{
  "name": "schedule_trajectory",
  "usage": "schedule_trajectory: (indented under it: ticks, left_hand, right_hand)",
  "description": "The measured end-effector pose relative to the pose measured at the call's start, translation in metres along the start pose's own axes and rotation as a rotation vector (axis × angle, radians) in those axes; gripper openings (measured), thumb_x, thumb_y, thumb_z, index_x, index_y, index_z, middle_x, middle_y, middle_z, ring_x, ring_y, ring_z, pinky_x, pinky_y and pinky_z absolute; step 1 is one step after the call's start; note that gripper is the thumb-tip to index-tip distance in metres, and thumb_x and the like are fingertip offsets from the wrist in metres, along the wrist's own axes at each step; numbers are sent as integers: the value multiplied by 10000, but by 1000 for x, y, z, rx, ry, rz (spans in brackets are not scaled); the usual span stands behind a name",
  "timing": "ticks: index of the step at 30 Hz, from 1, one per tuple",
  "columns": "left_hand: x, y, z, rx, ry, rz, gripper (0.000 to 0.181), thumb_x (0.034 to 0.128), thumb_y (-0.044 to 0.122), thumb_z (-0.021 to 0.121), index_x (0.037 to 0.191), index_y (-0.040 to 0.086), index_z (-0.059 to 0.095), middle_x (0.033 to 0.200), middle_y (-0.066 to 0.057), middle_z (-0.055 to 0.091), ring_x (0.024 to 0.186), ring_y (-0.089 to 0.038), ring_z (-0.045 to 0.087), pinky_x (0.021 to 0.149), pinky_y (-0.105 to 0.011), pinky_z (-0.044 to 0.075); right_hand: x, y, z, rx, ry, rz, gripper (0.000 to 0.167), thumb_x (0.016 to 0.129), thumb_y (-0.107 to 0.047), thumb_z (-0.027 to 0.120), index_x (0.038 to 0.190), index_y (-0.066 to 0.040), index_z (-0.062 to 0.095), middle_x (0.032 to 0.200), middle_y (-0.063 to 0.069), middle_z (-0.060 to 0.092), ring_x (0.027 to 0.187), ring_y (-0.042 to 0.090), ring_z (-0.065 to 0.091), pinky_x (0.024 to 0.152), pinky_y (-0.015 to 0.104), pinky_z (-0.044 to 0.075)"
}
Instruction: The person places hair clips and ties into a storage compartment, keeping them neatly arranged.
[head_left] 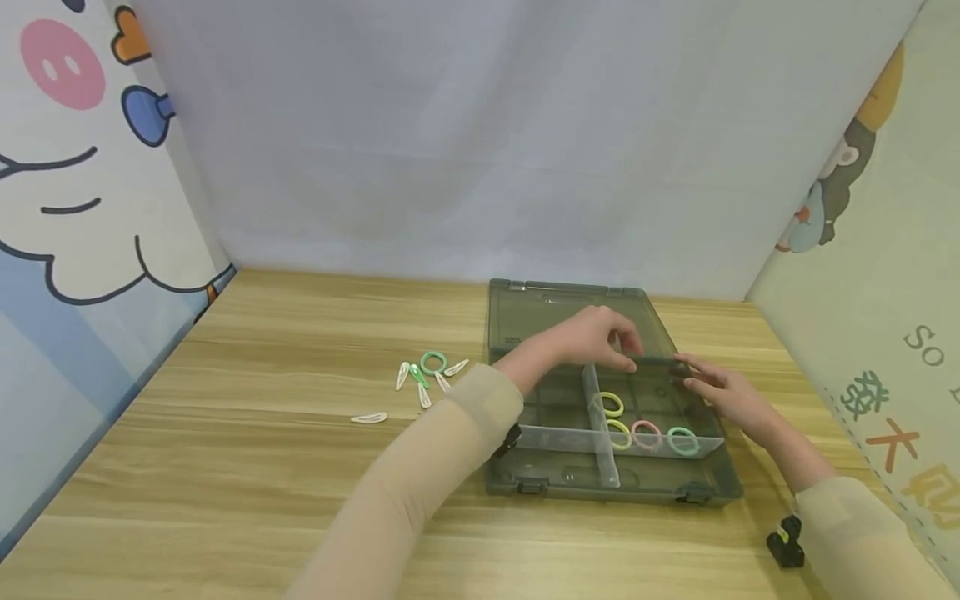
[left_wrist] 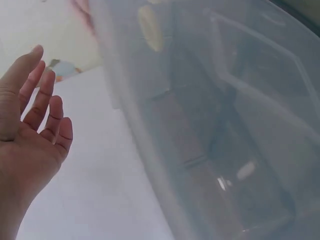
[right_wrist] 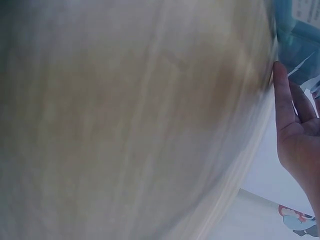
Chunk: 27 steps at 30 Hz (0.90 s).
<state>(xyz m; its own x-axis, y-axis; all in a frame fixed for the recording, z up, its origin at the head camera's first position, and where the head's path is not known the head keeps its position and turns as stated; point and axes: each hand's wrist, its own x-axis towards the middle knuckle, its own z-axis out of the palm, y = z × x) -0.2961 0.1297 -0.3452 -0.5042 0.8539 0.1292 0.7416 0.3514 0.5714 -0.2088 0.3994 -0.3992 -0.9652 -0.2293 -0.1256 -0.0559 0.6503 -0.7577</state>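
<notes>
A grey translucent storage box [head_left: 701, 487] stands on the table with its lid [head_left: 573, 312] folded back. Over its right compartment hovers my left hand [head_left: 597, 335], fingers loosely bent and nothing visible between them; the left wrist view shows this hand [left_wrist: 37, 122] beside the clear box wall. My right hand [head_left: 731, 400] touches the box's right rim with its fingertips, fingers fairly straight. In the front of that compartment lie two yellow hair ties [head_left: 618, 434], a pink hair tie [head_left: 647, 436] and a green hair tie [head_left: 682, 442].
Left of the box, several white snap hair clips [head_left: 369, 417], a green snap clip [head_left: 418, 376] and another green hair tie [head_left: 433, 362] lie on the wooden table [head_left: 247, 433]. A clear divider [head_left: 597, 404] splits the box. Printed walls flank the table on both sides.
</notes>
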Motion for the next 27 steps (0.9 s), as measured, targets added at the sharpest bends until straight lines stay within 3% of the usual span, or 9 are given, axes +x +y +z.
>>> schedule_trajectory:
  ticks: [11,19,27]
  left_hand:
    - [-24,16,-26,-67,85,20,198,853,293,704,1024,196,678,961,103,653,920,-51,578,840,-142,414]
    - [-46,16,-41,-98,124,13,232,846,293,711,1056,209,658,979,140,630,953,-64,567,852,-177,432]
    - [-73,13,-55,-104,139,-10,323,841,303,715,1131,188,632,1052,99,627,988,-78,538,886,-226,434]
  right_hand:
    - [1,2,-1,-25,7,1,568,1011,-354,416,1501,-124,242,1506,269,222,1299,533,287,883,665,401]
    - [1,4,0,-32,6,2,568,1013,-351,414,1503,-125,235,1506,272,220,1304,524,285,894,651,402]
    - [0,1,0,-45,7,4,571,1011,-346,422,1502,-120,236,1496,289,228,1297,534,284,876,653,410]
